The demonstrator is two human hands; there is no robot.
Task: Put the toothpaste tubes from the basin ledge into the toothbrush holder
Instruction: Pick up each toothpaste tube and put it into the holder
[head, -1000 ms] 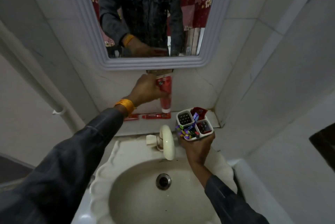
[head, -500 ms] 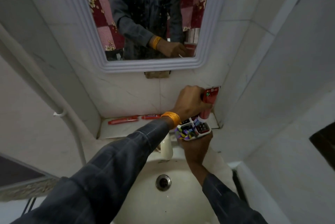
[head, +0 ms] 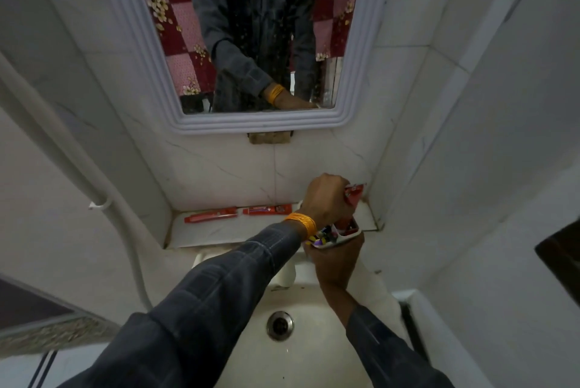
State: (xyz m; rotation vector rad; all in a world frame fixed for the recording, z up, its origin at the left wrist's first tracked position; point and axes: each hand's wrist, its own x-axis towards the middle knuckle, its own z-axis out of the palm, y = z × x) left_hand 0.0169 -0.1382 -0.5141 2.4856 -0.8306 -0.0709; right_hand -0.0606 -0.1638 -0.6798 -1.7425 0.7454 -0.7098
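Observation:
My left hand (head: 328,199), with an orange bangle at the wrist, grips a red toothpaste tube (head: 354,194) whose lower end stands in a compartment of the white toothbrush holder (head: 342,235). My right hand (head: 337,262) holds that holder from below, above the basin's back edge. The holder also contains colourful items, mostly hidden by my left wrist. Two more red toothpaste tubes lie flat on the basin ledge (head: 219,232) by the wall: one on the left (head: 211,216) and one on the right (head: 267,209).
A white basin (head: 314,353) with a metal drain (head: 280,325) lies below. The white tap (head: 287,278) sits under my left forearm. A framed mirror (head: 251,42) hangs above the ledge. Tiled walls close in on both sides, and a white pipe (head: 103,199) runs down the left.
My left hand carried the red tube from in front of the wall rightwards and down into the holder. The view has tilted up a little, and my right hand kept hold of the holder.

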